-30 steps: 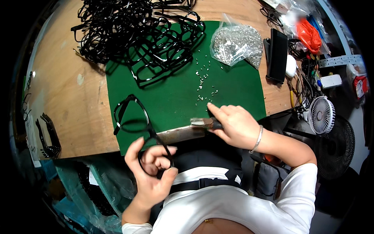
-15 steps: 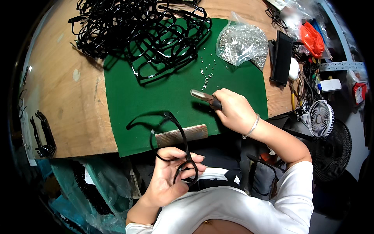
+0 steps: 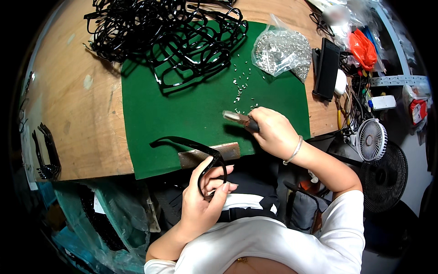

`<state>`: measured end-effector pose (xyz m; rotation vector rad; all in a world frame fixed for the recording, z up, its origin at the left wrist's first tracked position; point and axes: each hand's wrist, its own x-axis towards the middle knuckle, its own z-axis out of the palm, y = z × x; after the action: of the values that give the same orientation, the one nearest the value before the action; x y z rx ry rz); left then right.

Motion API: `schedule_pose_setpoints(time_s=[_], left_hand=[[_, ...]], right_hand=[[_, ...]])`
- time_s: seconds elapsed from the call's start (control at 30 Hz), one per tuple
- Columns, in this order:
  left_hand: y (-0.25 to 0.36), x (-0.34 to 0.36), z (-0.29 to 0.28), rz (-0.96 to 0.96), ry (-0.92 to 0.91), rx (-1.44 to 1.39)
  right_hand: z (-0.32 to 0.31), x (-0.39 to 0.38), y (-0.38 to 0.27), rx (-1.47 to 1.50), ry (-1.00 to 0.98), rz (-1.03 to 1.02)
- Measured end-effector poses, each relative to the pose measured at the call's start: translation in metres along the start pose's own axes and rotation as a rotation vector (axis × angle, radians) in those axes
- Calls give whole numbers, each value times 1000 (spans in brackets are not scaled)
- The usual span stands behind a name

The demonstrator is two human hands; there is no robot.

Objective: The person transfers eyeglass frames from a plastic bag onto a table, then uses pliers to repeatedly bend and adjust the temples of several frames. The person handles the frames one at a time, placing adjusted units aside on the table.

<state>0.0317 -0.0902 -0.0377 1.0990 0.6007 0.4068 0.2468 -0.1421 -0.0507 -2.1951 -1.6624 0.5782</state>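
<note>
- Wooden table [image 3: 82, 118]: spreads out ahead of both hands and off to the left.
- Green mat [image 3: 182, 114]: on the table, beyond the left hand, with the right hand over its near right part.
- Heap of black glasses [image 3: 146, 36]: well ahead of the left hand, tangled, partly on the mat.
- Clear bag [image 3: 279, 50] of small shiny bits: well ahead of the right hand.
- Glasses frame [image 3: 187, 142]: in the left hand [image 3: 203, 196], thumb and fingers closed about the rim, near the body. One side arm shows, its long axis running away and leftward from the hand, over the mat's near edge. Other side arm not made out.
- Right hand [image 3: 276, 132]: wrapped round the handles of the pliers, ahead and to the right of the left hand.
- Rough metal strip [image 3: 228, 151]: just ahead of the left hand, partly behind the side arm.
- Pliers [image 3: 246, 122]: nose points left from the right hand, roughly straight beyond the frame's corner but apart from it. Whether the nose is parted, cannot tell; blurred.
- Loose metal bits [image 3: 238, 93]: scattered just ahead and left of the right hand, the nearer hand.
</note>
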Motion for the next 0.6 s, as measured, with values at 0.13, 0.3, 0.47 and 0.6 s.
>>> schedule_pose_setpoints(time_s=[0.13, 0.3, 0.47, 0.6], left_hand=[[-2, 0, 4, 18, 32, -13], [-3, 4, 23, 105, 40, -9], [-7, 7, 26, 186, 72, 39], [8, 6, 20, 7, -5, -3]], right_hand=[[-15, -4, -14, 268, 34, 126], [-14, -19, -64, 911, 34, 151], [4, -19, -73, 1267, 107, 259], [-8, -12, -70, 1402, -100, 456]])
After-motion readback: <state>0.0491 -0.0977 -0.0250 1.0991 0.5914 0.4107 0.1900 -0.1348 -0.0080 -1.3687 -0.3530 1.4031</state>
